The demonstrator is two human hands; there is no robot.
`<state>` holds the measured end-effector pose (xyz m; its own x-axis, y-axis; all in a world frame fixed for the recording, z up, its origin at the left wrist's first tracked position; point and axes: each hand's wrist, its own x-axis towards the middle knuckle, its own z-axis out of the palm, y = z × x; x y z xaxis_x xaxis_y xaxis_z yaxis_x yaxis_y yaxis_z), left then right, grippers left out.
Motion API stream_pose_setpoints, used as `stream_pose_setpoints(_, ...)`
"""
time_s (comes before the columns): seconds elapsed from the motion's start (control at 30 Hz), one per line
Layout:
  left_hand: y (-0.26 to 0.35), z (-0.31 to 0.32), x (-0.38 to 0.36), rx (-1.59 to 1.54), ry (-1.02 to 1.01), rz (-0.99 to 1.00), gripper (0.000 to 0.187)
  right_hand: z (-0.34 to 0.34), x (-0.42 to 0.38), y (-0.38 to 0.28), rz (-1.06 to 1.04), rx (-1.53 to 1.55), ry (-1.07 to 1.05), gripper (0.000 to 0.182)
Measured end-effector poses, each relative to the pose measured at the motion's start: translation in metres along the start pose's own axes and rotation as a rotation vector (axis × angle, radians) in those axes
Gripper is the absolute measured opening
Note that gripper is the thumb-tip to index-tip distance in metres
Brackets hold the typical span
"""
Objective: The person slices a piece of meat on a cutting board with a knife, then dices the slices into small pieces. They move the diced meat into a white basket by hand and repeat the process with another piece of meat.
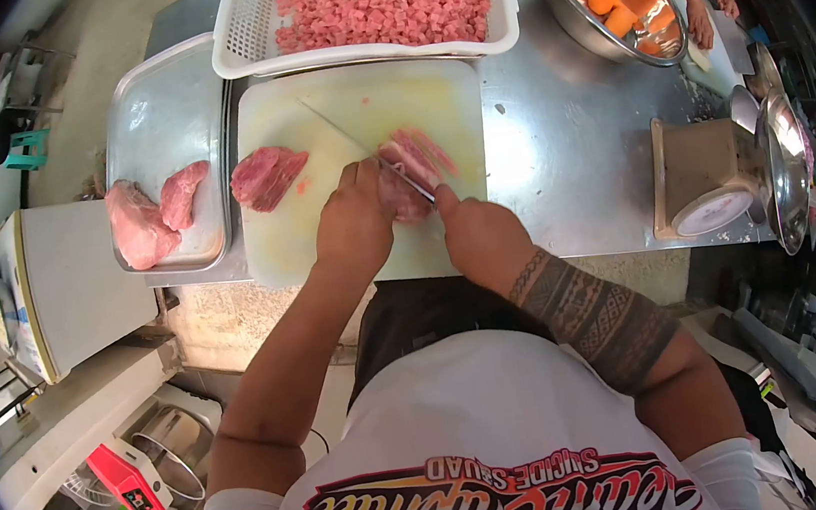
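My right hand is closed round the handle of a knife, whose long blade points to the upper left across a piece of raw meat. Curled fingers of my left hand press on that same meat, just left of the blade. Beyond the blade lie cut strips of meat. All of this is on a whitish cutting board. A separate chunk of meat rests at the board's left side.
A white basket of diced meat stands behind the board. Left is a metal tray with two meat pieces. To the right are a steel bowl of carrots and a scale. Another person's hand is at the upper right.
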<state>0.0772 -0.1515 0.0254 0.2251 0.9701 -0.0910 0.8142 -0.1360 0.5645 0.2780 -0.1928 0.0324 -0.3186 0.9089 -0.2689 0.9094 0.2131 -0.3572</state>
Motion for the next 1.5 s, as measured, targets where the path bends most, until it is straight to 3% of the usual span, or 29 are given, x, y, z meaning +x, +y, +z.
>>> stream_pose_setpoints(0.13,0.011,-0.007,-0.006,0.03,-0.061,-0.067,0.056,-0.011,-0.017,0.013,0.0,0.042,0.007,0.02)
stream_pose_setpoints(0.4,0.002,-0.001,-0.004,0.013,-0.066,-0.077,0.055,-0.077,-0.102,0.004,0.067,0.065,-0.18,0.027)
stream_pose_setpoints(0.83,-0.005,0.011,-0.01,-0.016,0.066,-0.031,0.057,0.009,0.007,0.0,-0.024,0.08,-0.015,0.029)
stream_pose_setpoints(1.1,-0.004,0.008,-0.014,-0.025,0.083,-0.022,0.051,-0.04,-0.054,0.008,0.019,0.075,-0.023,0.02)
stream_pose_setpoints(1.27,0.002,0.003,-0.012,-0.07,0.038,-0.088,0.048,-0.077,-0.094,0.001,0.045,0.048,-0.179,0.023)
stream_pose_setpoints(1.5,-0.004,0.009,-0.01,-0.032,-0.055,-0.126,0.058,-0.035,-0.051,-0.003,0.011,0.028,-0.173,0.021)
